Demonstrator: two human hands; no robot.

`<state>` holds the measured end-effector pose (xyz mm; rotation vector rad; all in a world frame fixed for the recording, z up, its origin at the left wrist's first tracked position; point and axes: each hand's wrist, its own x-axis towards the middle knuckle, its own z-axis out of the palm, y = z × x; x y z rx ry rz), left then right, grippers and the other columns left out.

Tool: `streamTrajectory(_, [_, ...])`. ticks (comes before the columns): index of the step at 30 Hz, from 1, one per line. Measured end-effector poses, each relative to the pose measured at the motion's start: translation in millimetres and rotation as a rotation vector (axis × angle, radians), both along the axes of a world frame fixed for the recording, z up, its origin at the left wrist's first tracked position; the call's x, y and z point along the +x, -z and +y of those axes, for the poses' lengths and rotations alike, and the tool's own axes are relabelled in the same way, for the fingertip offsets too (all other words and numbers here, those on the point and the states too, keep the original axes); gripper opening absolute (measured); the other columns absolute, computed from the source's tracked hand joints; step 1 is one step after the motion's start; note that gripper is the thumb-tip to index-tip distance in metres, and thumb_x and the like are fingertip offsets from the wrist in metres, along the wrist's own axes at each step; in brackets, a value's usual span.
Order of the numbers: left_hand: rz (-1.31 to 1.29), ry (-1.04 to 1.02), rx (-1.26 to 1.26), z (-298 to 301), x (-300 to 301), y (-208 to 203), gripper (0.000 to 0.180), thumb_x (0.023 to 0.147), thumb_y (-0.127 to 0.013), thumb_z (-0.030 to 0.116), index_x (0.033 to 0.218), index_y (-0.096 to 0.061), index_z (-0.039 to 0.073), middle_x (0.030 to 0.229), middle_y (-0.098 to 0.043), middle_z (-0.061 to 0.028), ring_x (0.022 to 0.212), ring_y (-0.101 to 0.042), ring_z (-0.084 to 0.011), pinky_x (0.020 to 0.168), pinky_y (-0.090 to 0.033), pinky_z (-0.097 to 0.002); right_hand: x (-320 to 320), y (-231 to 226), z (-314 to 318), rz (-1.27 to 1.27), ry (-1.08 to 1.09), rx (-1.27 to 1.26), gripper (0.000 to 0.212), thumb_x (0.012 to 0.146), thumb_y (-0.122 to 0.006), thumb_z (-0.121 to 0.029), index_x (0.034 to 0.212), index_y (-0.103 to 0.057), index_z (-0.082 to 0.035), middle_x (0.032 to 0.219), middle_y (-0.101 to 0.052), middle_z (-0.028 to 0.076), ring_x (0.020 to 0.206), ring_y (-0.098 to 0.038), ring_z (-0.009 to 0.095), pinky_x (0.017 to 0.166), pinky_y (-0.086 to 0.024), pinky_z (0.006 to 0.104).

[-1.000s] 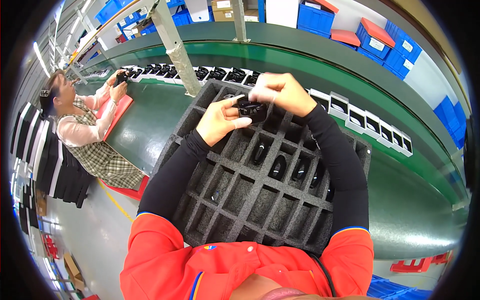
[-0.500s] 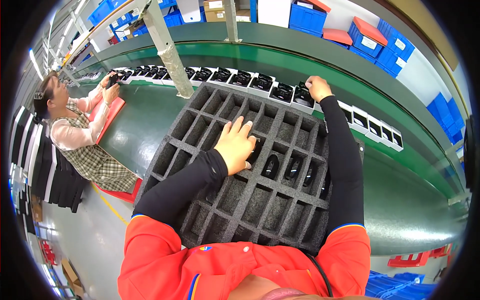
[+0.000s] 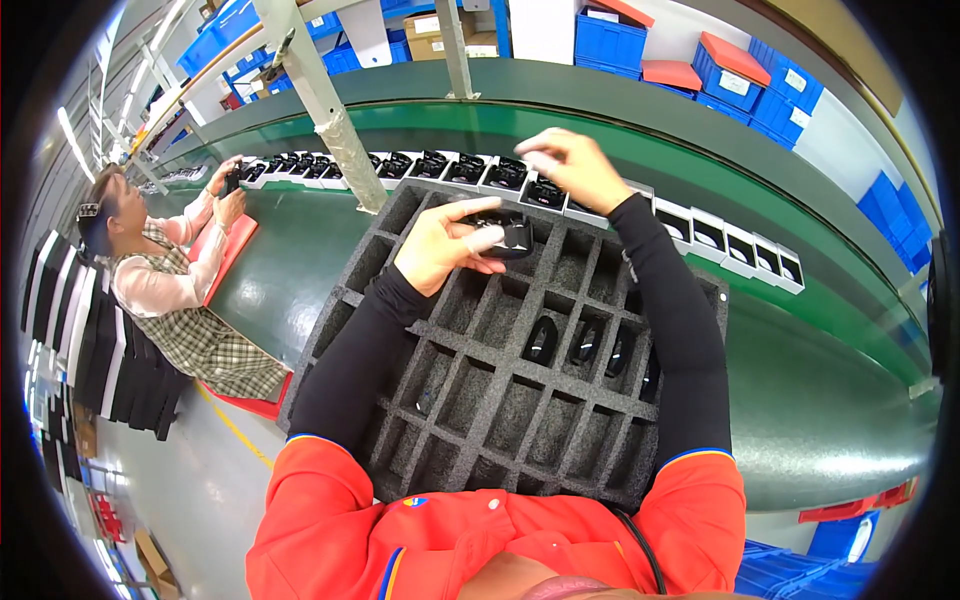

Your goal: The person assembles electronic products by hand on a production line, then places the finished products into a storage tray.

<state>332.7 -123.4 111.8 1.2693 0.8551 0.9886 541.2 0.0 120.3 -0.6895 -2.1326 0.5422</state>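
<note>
My left hand (image 3: 440, 247) holds a small glossy black device (image 3: 512, 238) between thumb and fingers, above the far part of a dark grey foam tray (image 3: 470, 362). Its exact kind does not show. My right hand (image 3: 580, 172) hovers over the row of boxes, fingers somewhat blurred and apart, with nothing visible in them. Beneath it, a white open box (image 3: 546, 192) contains black parts. Several black oval pieces, including one piece (image 3: 541, 341), sit in the tray's compartments near my right forearm.
White boxes with black contents line the green bench (image 3: 800, 410) beyond the tray, and lighter-looking boxes (image 3: 708, 232) continue to the right. A metal post (image 3: 345, 150) stands behind the tray's left corner. At left, a co-worker (image 3: 165, 270) handles a black item. Blue bins (image 3: 610, 42) stand at the back.
My left hand has risen out of the tray and moved farther away, now with the black device. My right hand has shifted left along the boxes. The view has turned slightly.
</note>
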Motion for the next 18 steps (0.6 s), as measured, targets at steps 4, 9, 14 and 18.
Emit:
streamTrajectory(4, [-0.065,-0.060,0.061,5.3,-8.0,7.0,0.057,0.080,-0.060,0.001,0.131,-0.035,-0.003,0.103,-0.061,-0.0154,0.090,-0.062,-0.0214,0.078,-0.054,-0.0350,-27.9,-14.4,-40.0,-0.162,-0.357,0.248,0.012,0.077,-0.066,-0.015,0.086,-0.066,-0.006,0.080,-0.060,0.003,0.075,-0.055,0.012,0.070,-0.044,0.0259])
streamTrajectory(9, [-0.055,-0.060,0.140,4.3,2.2,3.6,0.059,0.079,-0.062,-0.002,0.131,-0.034,-0.004,0.104,-0.060,-0.0149,0.092,-0.061,-0.0206,0.080,-0.053,-0.0348,-16.4,-20.1,-34.3,0.109,-0.391,-0.273,0.017,0.081,-0.062,-0.015,0.092,-0.066,-0.003,0.083,-0.061,0.004,0.079,-0.055,0.010,0.072,-0.045,0.0256])
streamTrajectory(14, [0.228,-0.191,0.257,2.7,6.5,14.4,0.065,0.078,-0.065,0.002,0.133,-0.031,-0.004,0.105,-0.060,-0.0193,0.088,-0.062,-0.0200,0.077,-0.052,-0.0296,-11.0,2.0,-10.5,-0.136,-0.344,-0.233,0.021,0.084,-0.061,-0.016,0.098,-0.065,-0.001,0.086,-0.064,0.005,0.079,-0.056,0.010,0.075,-0.045,0.0251])
streamTrajectory(18, [0.824,-0.043,0.974,-19.4,21.3,20.3,0.042,0.074,-0.069,0.018,0.111,-0.056,0.004,0.115,-0.055,-0.0184,0.105,-0.053,-0.0350,0.090,-0.043,-0.0410,25.8,28.1,37.7,-0.031,-0.011,-0.336,0.020,0.085,-0.058,-0.016,0.096,-0.064,-0.001,0.077,-0.062,0.002,0.063,-0.053,0.007,0.057,-0.045,0.0222])
